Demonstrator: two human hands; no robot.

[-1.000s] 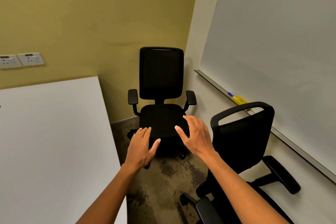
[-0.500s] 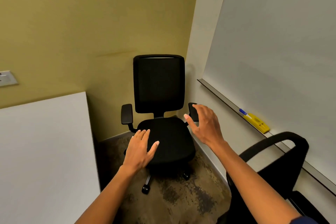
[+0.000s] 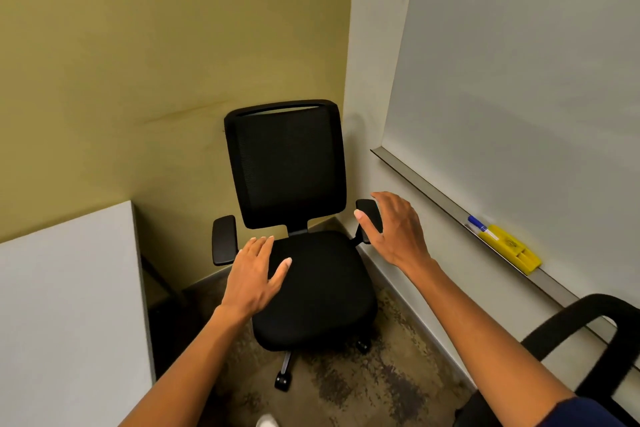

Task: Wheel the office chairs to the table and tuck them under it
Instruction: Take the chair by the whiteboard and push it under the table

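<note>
Corner chair [image 3: 294,218]: centre of frame, backed into the corner w/ its backrest against the yellow wall; seat faces me, casters on the carpet. Not at the table yet.
Table [image 3: 69,305]: white top, lower left of frame; its edge runs just left of the chair's left-in-frame armrest [image 3: 224,239]. Nothing tucked under it that I can see.
My left hand [image 3: 254,276]: lower centre, fingers straight & together, thumb out, spread flat over the front-left of the seat. Gripping nothing; can't tell if it's touching the cushion or just above.
My right hand [image 3: 394,229]: centre right, fingers spread & loosely bent, empty, reaching at the other armrest [image 3: 370,220]; looks just short of it, contact unclear.
2nd chair [image 3: 585,340]: lower right corner, only the backrest loop shows, beside the whiteboard wall, well apart from the table.
Whiteboard tray [image 3: 450,208]: right side, w/ a blue marker [image 3: 479,224] & yellow eraser [image 3: 510,248].
Progress: early, I reckon. No chair shown tucked; both in view left to do.
Next: prob. grab the armrests, swing the corner chair round, roll it left toward the table.
</note>
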